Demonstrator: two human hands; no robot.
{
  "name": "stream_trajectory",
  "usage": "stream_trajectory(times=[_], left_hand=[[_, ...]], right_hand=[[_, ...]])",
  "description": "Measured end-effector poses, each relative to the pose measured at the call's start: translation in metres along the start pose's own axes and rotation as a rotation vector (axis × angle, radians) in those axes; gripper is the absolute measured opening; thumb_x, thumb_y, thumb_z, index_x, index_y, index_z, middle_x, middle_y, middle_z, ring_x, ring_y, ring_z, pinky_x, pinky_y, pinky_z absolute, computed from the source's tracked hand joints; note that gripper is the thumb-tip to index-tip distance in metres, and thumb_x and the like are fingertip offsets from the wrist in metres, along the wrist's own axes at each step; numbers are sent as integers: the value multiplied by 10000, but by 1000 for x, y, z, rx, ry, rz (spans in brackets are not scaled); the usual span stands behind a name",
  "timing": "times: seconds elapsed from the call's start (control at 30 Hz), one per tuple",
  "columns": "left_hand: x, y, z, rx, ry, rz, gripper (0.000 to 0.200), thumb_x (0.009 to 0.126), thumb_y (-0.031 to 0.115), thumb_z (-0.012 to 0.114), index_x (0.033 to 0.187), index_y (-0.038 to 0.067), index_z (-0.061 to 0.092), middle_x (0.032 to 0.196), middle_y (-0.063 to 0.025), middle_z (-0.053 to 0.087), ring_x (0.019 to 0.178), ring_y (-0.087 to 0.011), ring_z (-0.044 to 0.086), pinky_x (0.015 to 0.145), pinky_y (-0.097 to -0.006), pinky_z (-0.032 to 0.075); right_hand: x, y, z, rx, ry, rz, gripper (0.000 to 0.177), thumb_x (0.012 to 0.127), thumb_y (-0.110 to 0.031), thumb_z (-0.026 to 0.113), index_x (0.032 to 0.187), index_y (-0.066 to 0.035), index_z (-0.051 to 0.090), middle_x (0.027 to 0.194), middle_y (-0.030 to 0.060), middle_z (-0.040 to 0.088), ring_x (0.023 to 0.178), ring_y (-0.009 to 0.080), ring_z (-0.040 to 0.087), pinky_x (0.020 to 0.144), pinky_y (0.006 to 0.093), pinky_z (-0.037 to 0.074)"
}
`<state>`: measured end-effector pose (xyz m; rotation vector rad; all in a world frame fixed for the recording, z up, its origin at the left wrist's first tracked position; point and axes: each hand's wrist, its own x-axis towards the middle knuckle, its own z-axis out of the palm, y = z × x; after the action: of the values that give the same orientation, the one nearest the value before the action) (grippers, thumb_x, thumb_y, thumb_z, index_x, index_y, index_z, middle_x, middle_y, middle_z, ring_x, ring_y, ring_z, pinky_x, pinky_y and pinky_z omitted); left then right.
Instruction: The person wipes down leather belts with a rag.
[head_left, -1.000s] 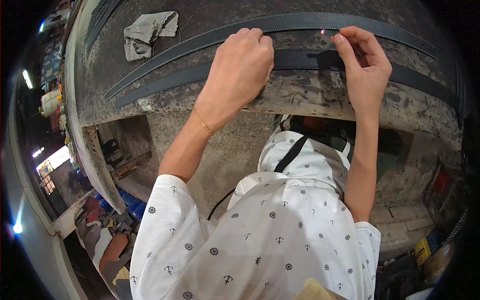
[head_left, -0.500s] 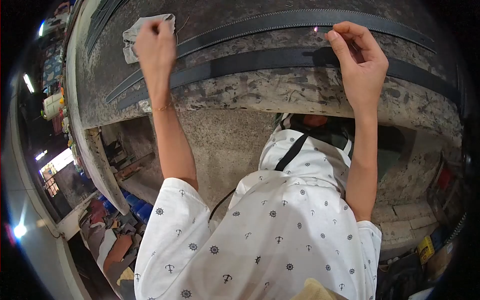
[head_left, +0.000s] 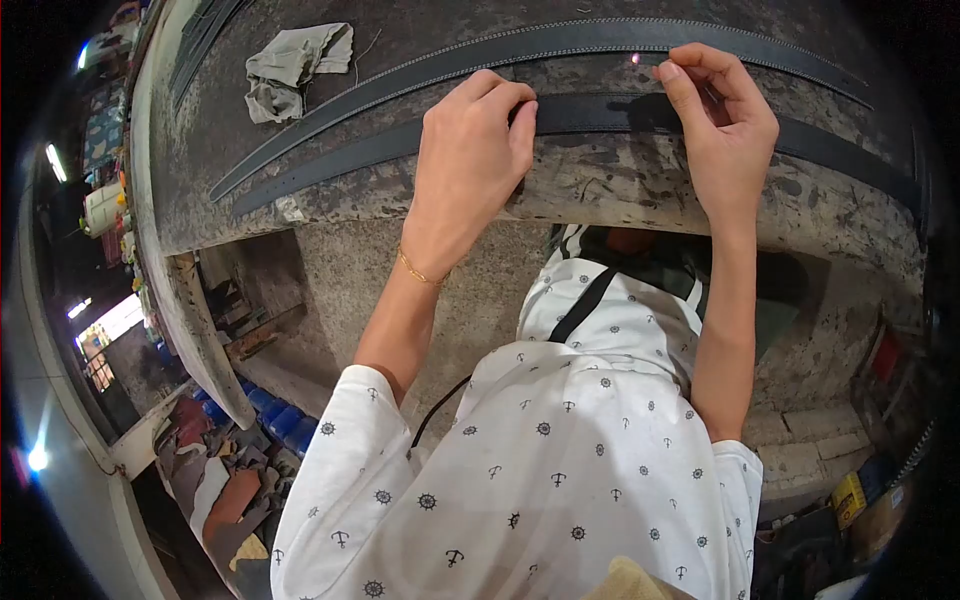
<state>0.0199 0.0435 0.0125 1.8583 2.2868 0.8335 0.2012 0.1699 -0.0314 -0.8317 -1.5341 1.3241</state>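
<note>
Two long dark leather straps lie across the workbench. The far strap (head_left: 430, 72) has pale stitching along its edges; the near strap (head_left: 580, 113) looks plain. Over the near strap is my left hand (head_left: 475, 140), its fingers curled and thumb against the index finger; what they hold, if anything, is hidden. My right hand (head_left: 725, 120) is raised above the straps on the right, thumb and index finger pinched on something too small to name. A tiny pinkish glow (head_left: 635, 58) shows just left of those fingertips. A crumpled grey cloth (head_left: 290, 75) lies at the far left.
The stained workbench (head_left: 600, 175) ends in a worn front edge close to my body. More dark straps (head_left: 200, 50) lie at its far left corner. Below on the left are leather scraps (head_left: 235, 495) and blue containers (head_left: 285, 420). A yellow box (head_left: 849, 498) stands low on the right.
My left hand has moved right, from over the grey cloth to over the near strap. The cloth is now uncovered. My right hand has stayed almost still.
</note>
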Motion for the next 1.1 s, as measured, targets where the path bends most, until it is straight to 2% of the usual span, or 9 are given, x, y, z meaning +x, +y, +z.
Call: stream_trajectory(times=[0.2,0.3,0.37,0.47,0.67,0.73,0.87,1.0,1.1], left_hand=[[10,-1,-6,57,-67,4,115,882,70,693,942,-24,725,874,-137,687,730,-293,674,680,-357,526],[15,0,-11,141,-140,125,106,881,63,682,932,-24,716,880,-145,669,753,-319,666,703,-390,533],[19,1,-12,326,-206,287,97,866,51,674,903,-36,693,877,-158,642,785,-348,652,725,-431,533],[25,3,-12,356,-250,333,90,840,47,676,848,-42,666,869,-164,623,806,-353,644,729,-444,532],[40,-3,-13,334,-335,324,103,791,70,687,801,-25,649,812,-166,637,763,-351,656,711,-442,532],[46,-6,-12,363,-397,293,110,785,75,683,795,-27,642,793,-170,632,746,-358,651,703,-442,529],[54,-11,-13,331,-487,289,127,777,84,674,788,-28,615,778,-177,628,709,-370,641,675,-441,518],[50,-13,-10,332,-447,324,131,789,83,671,804,-24,598,800,-174,636,686,-357,637,659,-431,514],[39,-7,-13,268,-378,247,128,812,79,665,825,-22,588,812,-172,634,692,-350,629,647,-411,514]], right_hand=[[-1,-2,0,-5,8,21,142,954,-51,695,1084,5,690,984,43,704,937,103,681,836,212,521],[-1,-1,0,-3,0,22,138,955,-49,693,1082,5,691,986,44,706,935,103,682,834,213,523],[-1,-2,0,6,-1,17,136,955,-48,691,1080,4,691,988,46,707,934,104,683,833,214,524],[-1,-7,1,-47,2,32,134,952,-44,691,1078,3,691,992,50,710,938,107,685,832,216,526],[-1,-9,2,12,11,16,136,948,-38,694,1079,0,694,986,49,711,940,108,687,825,218,529],[-1,-9,4,54,52,-9,135,935,-83,725,1048,-10,711,915,5,697,788,36,606,712,189,491],[-1,-10,4,73,47,8,135,935,-79,722,1047,-5,707,916,6,694,787,38,603,713,192,491],[0,-11,4,95,47,13,137,935,-72,721,1052,-3,703,924,9,692,800,41,603,722,192,492],[0,-8,4,106,45,6,141,935,-72,720,1058,-4,704,928,11,694,808,42,605,732,190,494]])
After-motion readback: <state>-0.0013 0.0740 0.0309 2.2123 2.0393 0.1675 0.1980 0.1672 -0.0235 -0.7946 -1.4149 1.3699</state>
